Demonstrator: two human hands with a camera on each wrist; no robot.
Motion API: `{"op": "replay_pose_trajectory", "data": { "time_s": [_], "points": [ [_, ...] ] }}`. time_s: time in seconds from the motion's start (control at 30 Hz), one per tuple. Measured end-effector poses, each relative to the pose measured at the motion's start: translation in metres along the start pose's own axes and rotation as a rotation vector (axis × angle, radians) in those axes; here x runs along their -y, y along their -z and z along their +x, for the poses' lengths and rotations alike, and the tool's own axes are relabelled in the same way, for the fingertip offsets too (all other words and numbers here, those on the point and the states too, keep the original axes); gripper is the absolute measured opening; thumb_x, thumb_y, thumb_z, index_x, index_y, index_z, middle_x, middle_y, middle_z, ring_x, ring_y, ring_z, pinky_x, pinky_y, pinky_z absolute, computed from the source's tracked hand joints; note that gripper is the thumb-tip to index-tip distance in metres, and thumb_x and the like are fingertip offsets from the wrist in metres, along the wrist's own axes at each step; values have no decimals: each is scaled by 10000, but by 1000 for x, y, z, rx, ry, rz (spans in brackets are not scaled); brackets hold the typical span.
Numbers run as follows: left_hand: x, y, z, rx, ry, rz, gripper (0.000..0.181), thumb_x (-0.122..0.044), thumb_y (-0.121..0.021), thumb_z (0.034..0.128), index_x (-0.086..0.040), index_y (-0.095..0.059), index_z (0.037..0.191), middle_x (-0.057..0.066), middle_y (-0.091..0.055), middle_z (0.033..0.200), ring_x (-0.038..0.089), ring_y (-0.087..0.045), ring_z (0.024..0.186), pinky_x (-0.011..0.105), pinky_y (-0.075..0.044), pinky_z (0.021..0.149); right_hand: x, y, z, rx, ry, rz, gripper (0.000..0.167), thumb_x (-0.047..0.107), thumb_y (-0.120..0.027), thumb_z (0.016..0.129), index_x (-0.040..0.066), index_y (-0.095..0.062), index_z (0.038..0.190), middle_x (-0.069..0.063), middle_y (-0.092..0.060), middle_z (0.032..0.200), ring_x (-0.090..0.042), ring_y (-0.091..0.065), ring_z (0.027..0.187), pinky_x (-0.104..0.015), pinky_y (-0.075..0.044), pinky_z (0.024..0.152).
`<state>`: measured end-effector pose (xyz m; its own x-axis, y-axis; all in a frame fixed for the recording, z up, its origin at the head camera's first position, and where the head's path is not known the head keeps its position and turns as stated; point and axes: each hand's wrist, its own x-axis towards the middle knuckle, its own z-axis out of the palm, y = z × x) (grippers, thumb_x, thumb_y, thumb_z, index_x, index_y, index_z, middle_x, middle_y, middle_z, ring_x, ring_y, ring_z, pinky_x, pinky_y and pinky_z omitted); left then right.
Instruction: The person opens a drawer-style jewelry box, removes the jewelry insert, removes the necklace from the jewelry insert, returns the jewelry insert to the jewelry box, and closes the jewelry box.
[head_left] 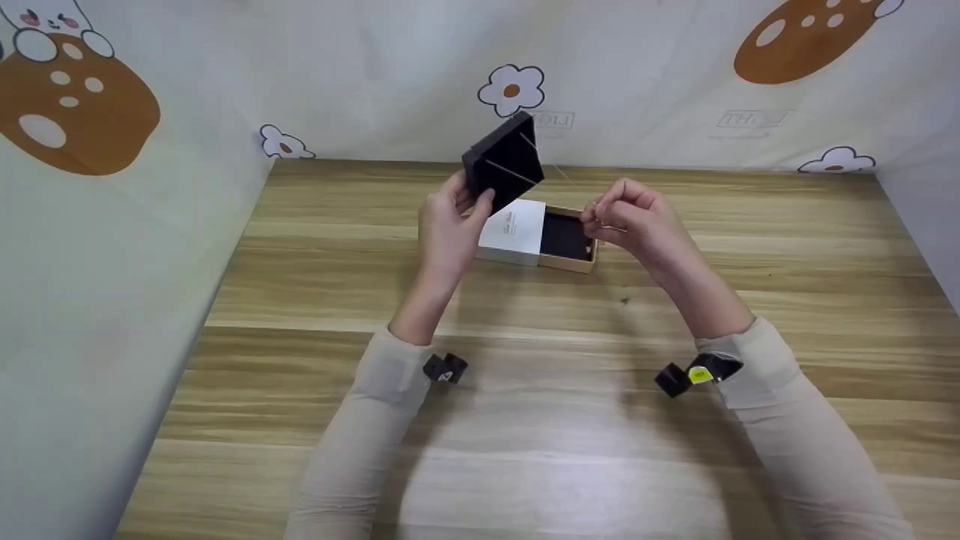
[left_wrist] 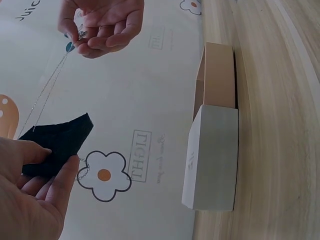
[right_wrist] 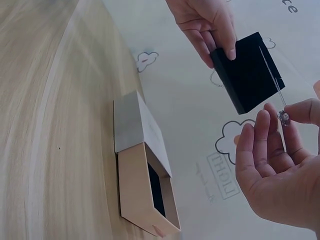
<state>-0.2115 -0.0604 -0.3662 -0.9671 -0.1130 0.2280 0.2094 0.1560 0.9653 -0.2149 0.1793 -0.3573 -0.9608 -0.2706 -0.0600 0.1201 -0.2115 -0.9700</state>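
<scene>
Here, a silvery pendant (right_wrist: 284, 118) is pinched by the right grip (head_left: 637, 223); from it a thin chain (right_wrist: 272, 74) is led leftward to the black pad (head_left: 514, 157), clamped in the left grip (head_left: 448, 226).

The left hand (head_left: 448, 229) grips a black pad (head_left: 504, 165); at its four o'clock, the right hand (head_left: 636, 221) pinches a thin strand (head_left: 562, 173); at five, a box (head_left: 521, 234).
</scene>
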Motion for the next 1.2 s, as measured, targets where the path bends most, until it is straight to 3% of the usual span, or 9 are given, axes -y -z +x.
{"op": "replay_pose_trajectory", "data": {
  "time_s": [0.4, 1.2],
  "points": [
    [2, 2, 1, -7, 12, -9, 306, -8, -612, 942, 88, -622, 1232, 263, -687, 1199, 313, -699, 1107, 303, -580, 919, -2, 6, -2, -23, -3, -31, 293, -61, -458, 914, 126, -609, 746, -17, -697, 816, -152, -673, 840, -271, -596, 816],
    [6, 7, 4, -32, 6, 0, 281, 0, -608, 932, 92, -644, 1196, 258, -703, 1165, 303, -709, 1082, 303, -582, 918, -2, 14, -5, -42, -7, 10, 340, -62, -412, 912, 130, -598, 702, -8, -694, 779, -145, -656, 822, -274, -579, 806]
  ]
}}
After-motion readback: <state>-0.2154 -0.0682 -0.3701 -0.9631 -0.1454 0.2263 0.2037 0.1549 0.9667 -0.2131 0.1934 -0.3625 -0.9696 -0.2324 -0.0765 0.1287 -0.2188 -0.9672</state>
